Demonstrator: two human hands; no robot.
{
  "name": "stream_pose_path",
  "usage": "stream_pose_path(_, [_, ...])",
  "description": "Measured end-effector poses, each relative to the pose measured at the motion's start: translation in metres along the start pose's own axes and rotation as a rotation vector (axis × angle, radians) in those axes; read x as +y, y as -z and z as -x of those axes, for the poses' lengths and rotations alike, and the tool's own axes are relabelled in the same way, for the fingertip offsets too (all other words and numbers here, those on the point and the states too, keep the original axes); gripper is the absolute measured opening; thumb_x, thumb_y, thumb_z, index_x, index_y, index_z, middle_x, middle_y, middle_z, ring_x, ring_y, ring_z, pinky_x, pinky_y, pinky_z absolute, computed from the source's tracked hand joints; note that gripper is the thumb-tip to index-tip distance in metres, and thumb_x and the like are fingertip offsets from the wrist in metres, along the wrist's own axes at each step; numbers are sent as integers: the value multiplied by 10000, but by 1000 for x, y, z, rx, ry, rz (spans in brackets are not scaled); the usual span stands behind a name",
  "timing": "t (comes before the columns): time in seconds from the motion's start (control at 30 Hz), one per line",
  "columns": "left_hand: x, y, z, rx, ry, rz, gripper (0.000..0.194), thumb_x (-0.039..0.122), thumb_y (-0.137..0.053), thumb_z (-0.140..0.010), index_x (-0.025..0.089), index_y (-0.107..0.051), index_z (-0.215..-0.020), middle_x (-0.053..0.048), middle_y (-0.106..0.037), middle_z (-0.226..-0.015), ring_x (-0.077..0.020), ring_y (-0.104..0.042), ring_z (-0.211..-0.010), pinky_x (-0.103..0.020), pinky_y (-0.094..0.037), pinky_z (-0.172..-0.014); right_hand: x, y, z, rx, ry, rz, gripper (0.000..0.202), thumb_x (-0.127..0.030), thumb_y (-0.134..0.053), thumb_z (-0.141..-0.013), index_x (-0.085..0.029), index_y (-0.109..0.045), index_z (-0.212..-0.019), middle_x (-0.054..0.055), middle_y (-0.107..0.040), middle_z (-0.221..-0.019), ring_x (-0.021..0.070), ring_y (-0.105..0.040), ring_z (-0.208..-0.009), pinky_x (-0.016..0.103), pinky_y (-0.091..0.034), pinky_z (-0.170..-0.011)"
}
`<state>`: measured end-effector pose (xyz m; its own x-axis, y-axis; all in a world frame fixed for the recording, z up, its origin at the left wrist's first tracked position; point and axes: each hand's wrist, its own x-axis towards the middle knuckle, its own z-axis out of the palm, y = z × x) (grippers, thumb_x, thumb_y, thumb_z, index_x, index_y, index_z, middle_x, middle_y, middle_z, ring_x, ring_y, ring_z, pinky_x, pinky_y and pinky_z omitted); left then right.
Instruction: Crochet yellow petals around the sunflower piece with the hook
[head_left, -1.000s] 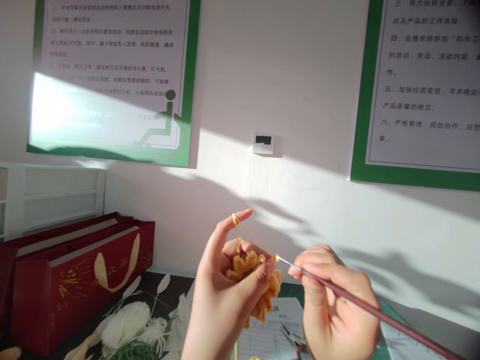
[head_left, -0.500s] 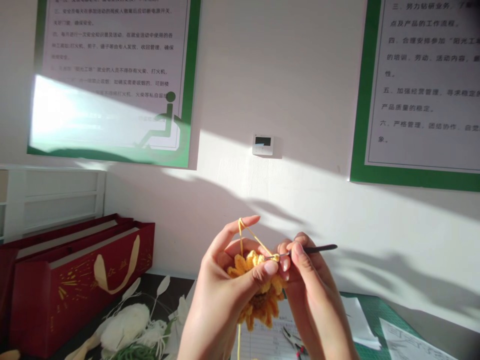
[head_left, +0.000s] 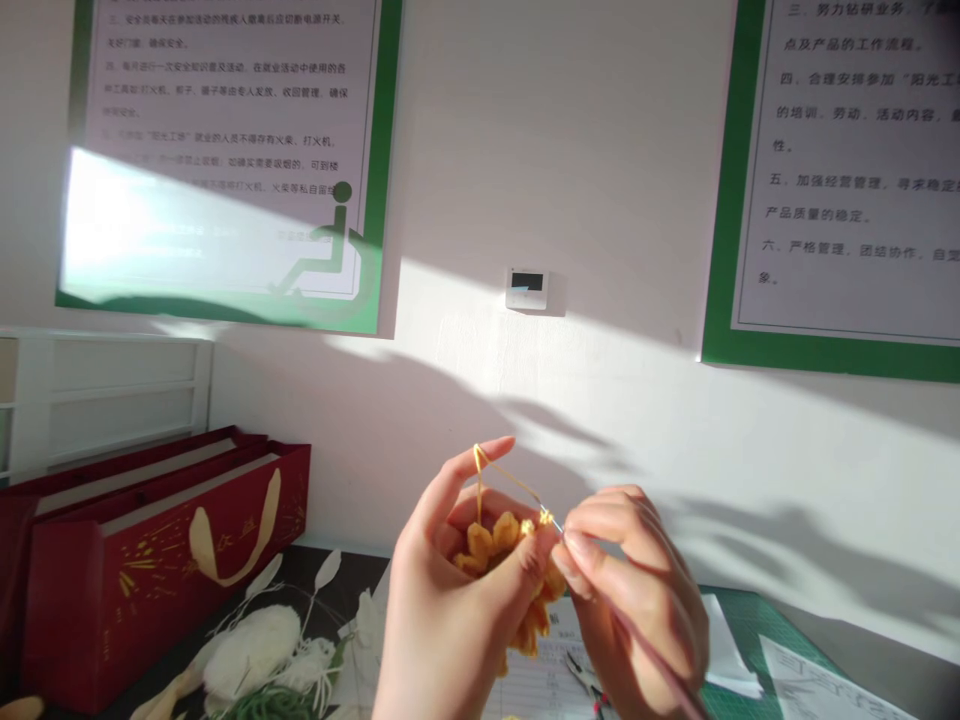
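Observation:
My left hand [head_left: 465,580] pinches a yellow crocheted flower [head_left: 531,630] between thumb and fingers, hiding much of it. Over its raised index finger runs a strand of yellow yarn [head_left: 510,474], stretched down to the flower's upper edge. In my right hand [head_left: 634,580] is a crochet hook [head_left: 556,524], held in closed fingers. The metal tip of the hook meets the yarn at small loops on top of the flower, and its dark handle slants down to the lower right across the palm.
Red gift bags [head_left: 172,560] stand at the left, beside white yarn [head_left: 251,655] and green yarn [head_left: 274,702]. Below the hands lie printed paper [head_left: 525,690] and pliers [head_left: 585,680]. A green cutting mat [head_left: 772,625] bears more sheets at right. Behind is a wall with posters [head_left: 382,200].
My right hand has turned, swinging the hook's handle from pointing right to slanting down. The hook tip has shifted up at the stitches. The flower has tilted and shows less of its centre.

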<state>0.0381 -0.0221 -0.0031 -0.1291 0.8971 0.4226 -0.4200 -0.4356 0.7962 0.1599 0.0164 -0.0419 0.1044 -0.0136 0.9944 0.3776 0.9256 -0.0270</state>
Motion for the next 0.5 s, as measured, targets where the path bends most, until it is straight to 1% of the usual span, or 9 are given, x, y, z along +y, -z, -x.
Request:
stream_pose_path(0.03, [0, 0, 0, -13, 24, 13, 636, 195, -921, -645, 182, -671, -1229, 7, -688, -705, -115, -596, -573, -190, -498, -522, 1, 4, -1, -4, 100, 124, 253, -3, -619, -837, -231, -640, -945, -5, -666, -792, 147, -579, -718, 335, -501, -714])
stream_pose_path(0.07, [-1, 1, -2, -49, 65, 35, 649, 190, -940, -608, 163, -684, -1205, 2, -697, -715, -115, -606, -581, -190, -501, -533, 3, 7, -1, 7, 175, 178, 274, 13, -624, -818, -227, -654, -947, 3, -680, -816, 152, -595, -726, 356, -504, -733])
stream_pose_path(0.1, [-1, 3, -5, -100, 114, 64, 673, 185, -961, -563, 140, -696, -1181, -4, -705, -721, -116, -617, -590, -192, -508, -551, 6, 10, -1, 7, 198, 163, 286, 20, -604, -825, -224, -661, -962, 6, -678, -825, 150, -595, -723, 358, -504, -722])
stream_pose_path(0.17, [-3, 7, -13, -236, 218, 112, 734, 222, -992, -488, 92, -705, -1151, -6, -693, -677, -106, -606, -550, -189, -484, -520, 10, 10, 1, -31, 240, 13, 266, -27, -599, -868, -232, -662, -1025, 2, -669, -813, 153, -590, -699, 348, -508, -653])
stream_pose_path(0.23, [-6, 12, -20, -282, 236, 130, 792, 196, -993, -471, 79, -682, -1189, 8, -671, -650, -115, -621, -569, -190, -481, -530, 11, 5, 4, 18, 132, -184, 223, -100, -582, -939, -250, -638, -1094, 5, -668, -816, 172, -598, -707, 384, -523, -663])
stream_pose_path(0.3, [-7, 15, -24, -304, 220, 140, 845, 173, -974, -520, 102, -620, -1284, 15, -665, -660, -164, -685, -631, -207, -493, -560, 7, -4, 7, 118, -93, -351, 128, -174, -572, -985, -276, -611, -1053, -11, -648, -785, 174, -597, -717, 399, -513, -702])
stream_pose_path(0.33, [-6, 16, -25, -312, 207, 143, 860, 163, -963, -547, 122, -590, -1321, 21, -663, -661, -170, -693, -638, -213, -495, -571, 3, -8, 8, 166, -180, -400, 89, -204, -570, -996, -281, -600, -1028, -17, -638, -763, 174, -596, -720, 401, -504, -718])
stream_pose_path(0.43, [-3, 17, -21, -327, 185, 126, 860, 157, -949, -583, 164, -566, -1353, 33, -663, -654, -96, -601, -548, -188, -459, -544, -8, -14, 8, 342, -316, -464, 22, -255, -582, -998, -273, -588, -986, -29, -615, -726, 162, -576, -692, 400, -482, -756])
stream_pose_path(0.5, [1, 18, -18, -334, 191, 114, 829, 173, -946, -588, 178, -589, -1336, 23, -674, -663, -77, -555, -528, -180, -438, -521, -12, -13, 5, 359, -377, -520, 33, -279, -583, -996, -270, -588, -965, -40, -586, -693, 147, -544, -645, 377, -469, -731])
